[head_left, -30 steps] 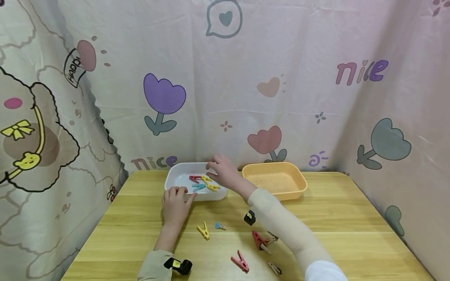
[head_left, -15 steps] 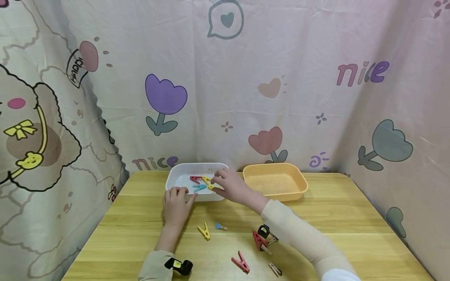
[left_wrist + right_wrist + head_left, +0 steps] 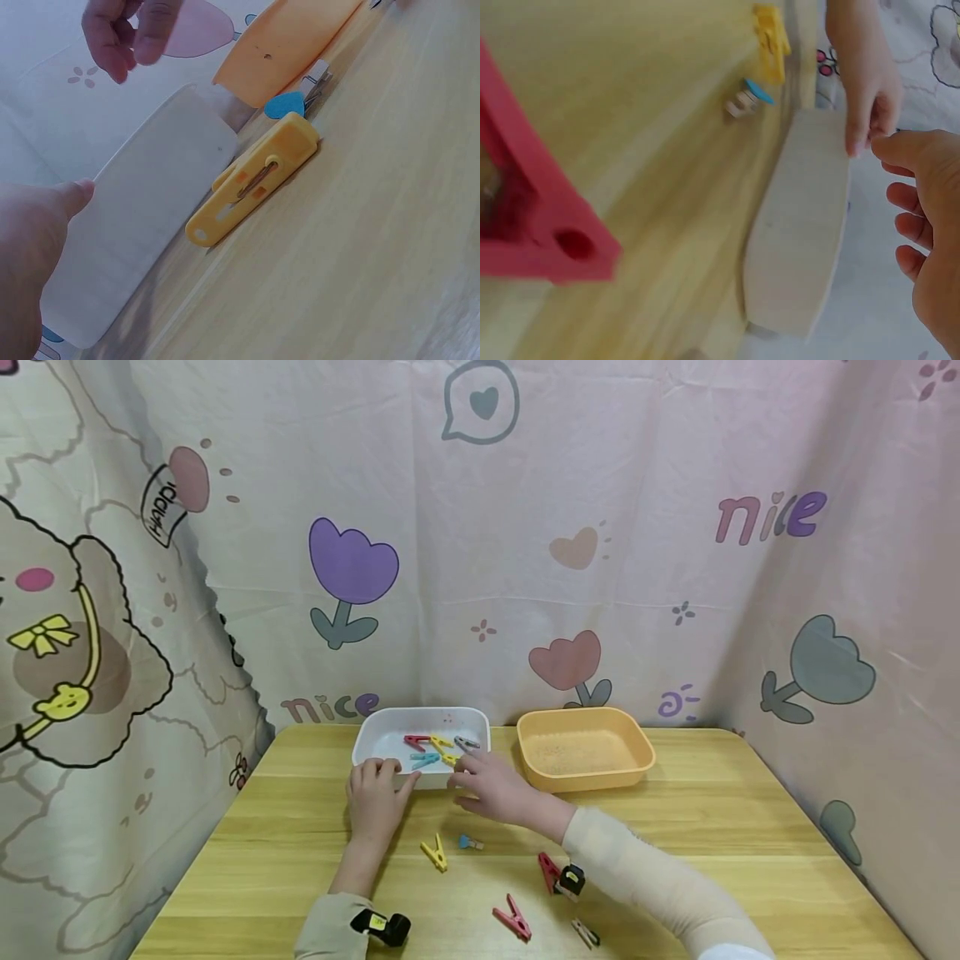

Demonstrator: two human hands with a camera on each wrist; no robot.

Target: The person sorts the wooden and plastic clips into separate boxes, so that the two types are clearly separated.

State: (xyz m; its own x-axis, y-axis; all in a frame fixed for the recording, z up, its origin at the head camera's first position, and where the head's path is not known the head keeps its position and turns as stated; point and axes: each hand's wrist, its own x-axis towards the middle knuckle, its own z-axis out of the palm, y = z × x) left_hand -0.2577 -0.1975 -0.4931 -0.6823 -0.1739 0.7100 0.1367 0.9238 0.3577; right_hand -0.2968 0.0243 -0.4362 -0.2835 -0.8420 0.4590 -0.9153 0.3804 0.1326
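White plastic forms the shallow tray (image 3: 431, 782) under both hands; the left hand (image 3: 377, 802) grips its near rim towards the left end, fingers bent over the edge and the thumb lying against the outer wall; the right hand (image 3: 497, 787) is in the air at the tray's near right corner, its fingers loosely bent and parted, with nothing in its grasp.

Between the hands, inside the tray, lie several clips: just beyond the left hand's fingertips a light-blue clip (image 3: 424, 759), and farther off a red clip (image 3: 415, 742) touching a yellow one; another yellow clip (image 3: 450, 760) sits right at the right hand's fingers, partly covered by them; a grey clip (image 3: 467, 743) lies just past that hand.

On the wooden table (image 3: 750, 860), nearer the person than the hands, a splayed yellow clip (image 3: 259, 176) rests to the right of the left wrist; a small wooden clip with a rounded blue piece (image 3: 289, 105) lies below the right hand's fingers; farther towards the person are a pink-red clip (image 3: 517, 922), a larger red clip (image 3: 549, 870) partly hidden by the wrist camera, and a slim wooden clip (image 3: 585, 933); beyond the right wrist stands an orange tray (image 3: 592, 782).
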